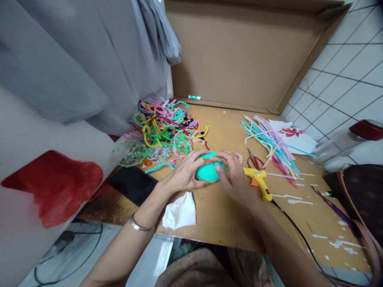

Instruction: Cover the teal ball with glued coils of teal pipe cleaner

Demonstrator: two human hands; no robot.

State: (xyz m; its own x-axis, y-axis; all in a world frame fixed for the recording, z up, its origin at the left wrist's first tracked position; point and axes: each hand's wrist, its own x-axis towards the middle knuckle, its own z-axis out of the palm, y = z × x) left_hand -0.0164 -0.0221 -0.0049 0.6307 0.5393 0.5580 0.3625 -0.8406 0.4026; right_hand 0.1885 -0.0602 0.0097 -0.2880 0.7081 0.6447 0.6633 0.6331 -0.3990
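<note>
A round turquoise object (207,172), fuzzy-looking, rests near the middle of the wooden table (215,223). My left hand (188,169) curves around its left side, with fingers on the top and the thumb at the lower edge. From the right, my right hand (233,171) touches it with thumb and fingers on its upper right part. Just right of that hand lies a yellow glue gun (260,181), with red-handled scissors (255,160) behind it. A crumpled white tissue (181,212) sits in front of my left hand.
Colourful pipe cleaners (161,123) pile up at the back left, beside a black flat object (132,184). More straight ones (269,143) lie at the right, near a clear bottle (341,143) and a brown bag (359,195). A cardboard panel (239,56) stands behind.
</note>
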